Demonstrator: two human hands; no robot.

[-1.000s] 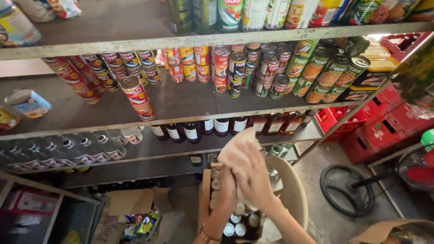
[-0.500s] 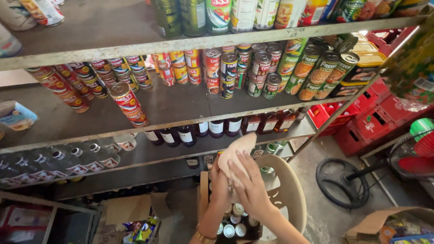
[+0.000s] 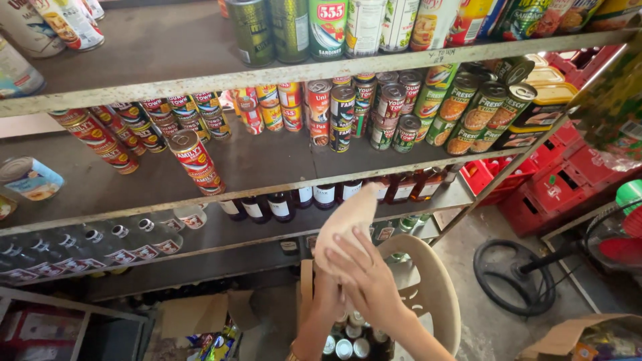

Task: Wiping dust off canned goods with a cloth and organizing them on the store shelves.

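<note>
Both my hands are up in the lower middle of the frame, wrapped around a pale cloth point(image 3: 344, 224). My right hand point(image 3: 368, 281) lies over the front of it, fingers spread and pressing on the fabric; my left hand point(image 3: 326, 297) grips it from below and is mostly hidden behind the right one. The cloth bulges as if something is inside it, but I cannot tell what. Its top edge reaches up in front of the row of dark bottles point(image 3: 321, 197) on the shelf. Right under my wrists sits a box of bottles point(image 3: 348, 344) with shiny caps, resting on a beige plastic chair point(image 3: 435, 294). Above, stacked cans point(image 3: 374, 113) fill the metal shelf point(image 3: 281, 184), and red crates point(image 3: 562, 187) sit at right.
</note>
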